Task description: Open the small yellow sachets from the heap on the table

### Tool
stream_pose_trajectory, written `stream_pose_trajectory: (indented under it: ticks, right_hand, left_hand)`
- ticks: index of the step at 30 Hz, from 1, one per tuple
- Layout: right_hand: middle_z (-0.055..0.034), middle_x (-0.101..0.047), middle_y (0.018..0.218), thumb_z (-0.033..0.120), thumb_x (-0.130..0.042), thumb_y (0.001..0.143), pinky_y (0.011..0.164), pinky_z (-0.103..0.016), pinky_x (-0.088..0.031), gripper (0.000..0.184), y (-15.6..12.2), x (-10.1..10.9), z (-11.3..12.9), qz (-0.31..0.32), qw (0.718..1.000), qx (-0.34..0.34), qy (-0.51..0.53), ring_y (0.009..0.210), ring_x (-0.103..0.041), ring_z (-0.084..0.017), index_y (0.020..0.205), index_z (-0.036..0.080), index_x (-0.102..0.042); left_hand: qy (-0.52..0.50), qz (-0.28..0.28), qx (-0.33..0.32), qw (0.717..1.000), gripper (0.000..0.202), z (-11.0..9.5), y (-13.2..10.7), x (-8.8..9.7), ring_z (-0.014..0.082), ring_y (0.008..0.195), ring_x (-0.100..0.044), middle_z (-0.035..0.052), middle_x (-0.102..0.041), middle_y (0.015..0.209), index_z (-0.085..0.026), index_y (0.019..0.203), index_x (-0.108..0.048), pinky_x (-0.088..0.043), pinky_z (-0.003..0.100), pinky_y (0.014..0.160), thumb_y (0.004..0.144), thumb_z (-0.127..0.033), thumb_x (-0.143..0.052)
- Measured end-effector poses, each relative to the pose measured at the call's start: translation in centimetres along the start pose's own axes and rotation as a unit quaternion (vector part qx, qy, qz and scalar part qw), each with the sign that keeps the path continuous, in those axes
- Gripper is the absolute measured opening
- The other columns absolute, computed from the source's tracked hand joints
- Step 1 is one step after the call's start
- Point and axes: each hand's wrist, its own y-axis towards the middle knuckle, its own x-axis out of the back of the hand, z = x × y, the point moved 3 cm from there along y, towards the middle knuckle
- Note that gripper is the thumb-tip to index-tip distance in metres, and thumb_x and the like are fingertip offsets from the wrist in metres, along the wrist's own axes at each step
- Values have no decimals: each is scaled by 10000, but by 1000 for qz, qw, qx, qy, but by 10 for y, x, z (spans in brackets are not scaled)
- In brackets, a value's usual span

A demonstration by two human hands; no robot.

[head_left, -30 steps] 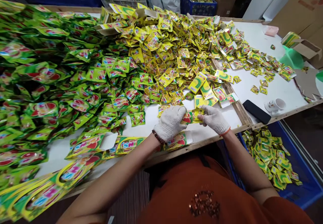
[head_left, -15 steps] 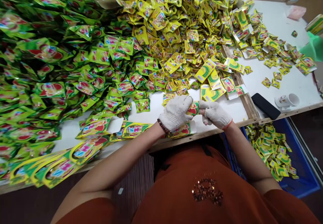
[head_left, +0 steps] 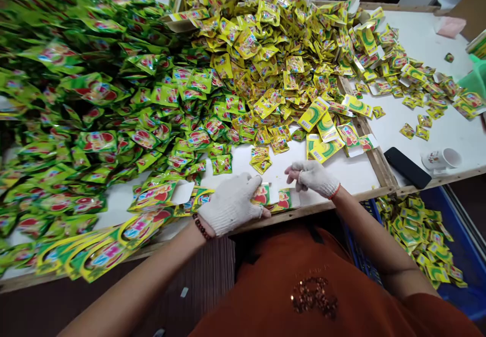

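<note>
My left hand (head_left: 231, 202), in a white knit glove, is closed on a small green and red carton (head_left: 261, 194) near the table's front edge. My right hand (head_left: 313, 177), also gloved, hovers just right of it with fingers loosely spread and nothing in them. Flat green cartons (head_left: 284, 201) lie on the white table (head_left: 353, 172) between and under the hands. A few yellow sachets (head_left: 260, 158) lie just beyond the hands. Behind them spread a large heap of yellow sachets (head_left: 273, 58) and a heap of green sachets (head_left: 94, 99).
Yellow flat cartons (head_left: 322, 134) lie right of centre by a wooden strip (head_left: 375, 159). A black phone (head_left: 408, 167) and a white mug (head_left: 440, 158) sit at the right. A blue crate (head_left: 461, 246) of yellow sachets stands below the table. More flat green cartons (head_left: 94, 251) lie front left.
The hands have parted: the left came down toward the front edge with the carton, and the right let go and stays beside it. The camera tilted slightly.
</note>
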Motion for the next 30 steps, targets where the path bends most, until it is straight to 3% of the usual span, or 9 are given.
stream_pose_trajectory:
  ticks: [3,6,9,13,17,20,24,27,30]
  right_hand:
    - [-45,-660,836,257,-564,821,591,-260,-517,203,33,18,2,-160,976,83,-125,656,-620,-141,974,158,-653]
    - [-105,-629,1065,244,-582,818,907,-362,-518,325,67,24,6,-256,913,182,-260,989,-613,-226,1118,152,-666]
    - [-151,-541,1246,279,-605,834,963,-393,-485,501,93,19,6,-261,890,167,-333,1059,-585,-266,1323,174,-589]
    - [-150,-539,1230,267,-632,806,881,-398,-494,470,103,14,7,-239,883,95,-393,991,-593,-277,1272,207,-607]
    - [-127,-587,1100,202,-647,739,816,-366,-487,307,94,17,7,-224,893,71,-384,900,-581,-237,1044,171,-624]
    - [-45,-614,906,238,-687,704,739,-306,-485,278,78,19,3,-206,928,79,-302,800,-574,-182,947,181,-566]
    - [46,-550,698,354,-703,677,517,-230,-412,377,48,18,-3,-128,986,77,-78,555,-491,-108,952,202,-494]
    - [50,-529,674,434,-672,719,454,-207,-349,366,24,16,3,-76,991,111,23,499,-441,-83,924,203,-476]
    - [23,-560,725,466,-682,734,475,-203,-364,365,9,16,11,-67,985,149,55,537,-458,-75,877,191,-489]
  left_hand:
    - [-8,-10,9,1000,360,23,4,9,287,996,-631,115,-656,1069,-189,1038,-634,-489,377,838,848,-491,-587]
    - [33,-23,115,993,250,61,25,18,291,1003,-652,146,-672,1058,-174,999,-645,-491,375,835,916,-288,-438]
    - [76,17,192,978,238,96,45,18,348,995,-670,202,-687,1063,-150,1021,-643,-494,382,774,835,-235,-520]
    - [79,6,202,976,398,113,52,11,352,948,-684,206,-710,1007,-154,1162,-585,-481,367,739,773,-238,-578]
    - [-3,-52,174,983,205,108,46,9,284,867,-660,123,-705,928,-201,949,-619,-429,313,675,823,-334,-525]
    - [-150,-130,143,970,222,94,43,12,188,697,-582,26,-594,664,-202,675,-501,-370,259,595,819,-371,-512]
    - [-396,-139,98,902,285,65,50,5,116,543,-490,-27,-496,548,-195,621,-452,-354,221,528,801,-399,-538]
    - [-530,-109,68,838,305,41,59,-2,101,513,-503,-30,-511,561,-183,639,-487,-399,216,510,752,-427,-631]
    - [-640,-75,74,761,336,20,64,-7,122,573,-597,-9,-583,644,-168,702,-544,-493,237,543,680,-447,-728]
